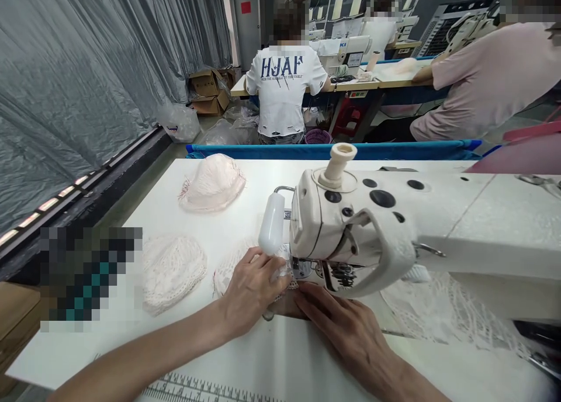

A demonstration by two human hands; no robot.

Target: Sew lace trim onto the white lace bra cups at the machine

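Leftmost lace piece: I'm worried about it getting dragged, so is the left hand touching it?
Apart: the head view shows a strip of white table between the left hand and the leftmost lace piece.

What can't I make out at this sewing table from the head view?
All in the head view:
Needle: hidden behind the sewing machine head.
Lace piece: partly covered by the left hand.
Lace on the right: partly hidden behind the machine's arm.
Ruler scale: cut off by the bottom edge.
Dark item: blurred into blocks.
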